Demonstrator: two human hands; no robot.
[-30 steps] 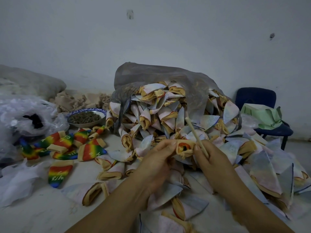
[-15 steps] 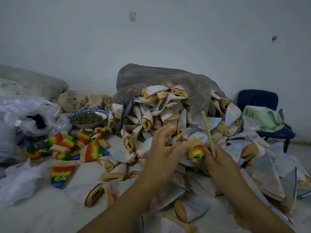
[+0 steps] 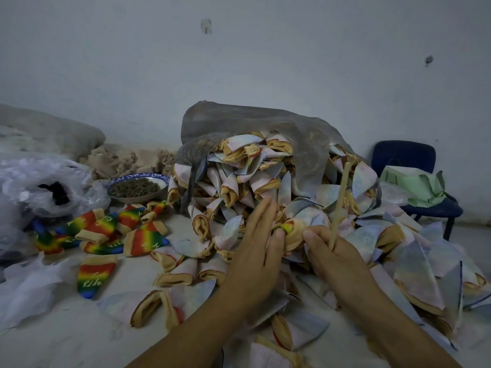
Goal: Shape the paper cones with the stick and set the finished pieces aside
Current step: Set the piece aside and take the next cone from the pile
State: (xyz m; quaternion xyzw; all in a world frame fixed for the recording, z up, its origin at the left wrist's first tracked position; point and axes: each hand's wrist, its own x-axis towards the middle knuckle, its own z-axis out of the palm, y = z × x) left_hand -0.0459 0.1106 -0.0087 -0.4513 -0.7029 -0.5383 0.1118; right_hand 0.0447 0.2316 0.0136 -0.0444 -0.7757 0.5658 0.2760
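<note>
A small cone [image 3: 291, 231] with a rainbow patch and tan lining sits between my two hands in front of the heap. My left hand [image 3: 259, 244] has its fingers straight, with the thumb and fingertips pressing against the cone's left side. My right hand [image 3: 334, 252] grips a pale wooden stick [image 3: 341, 197] that points up and slightly right, and its thumb touches the cone's right side. A large heap of pale cones [image 3: 265, 181] spills from a grey plastic bag [image 3: 255, 128]. Rainbow-coloured pieces [image 3: 111, 232] lie together on the left.
A bowl [image 3: 138, 185] of dark bits stands behind the rainbow pieces. Crumpled clear plastic [image 3: 39, 187] lies far left. A blue chair [image 3: 414, 181] with green paper on it stands at the right wall. More pale cones [image 3: 425, 274] cover the surface on the right.
The cone has turned between my hands, showing more of its rainbow side. My left hand's fingers have straightened. The stick has swung more upright and its tip has risen.
</note>
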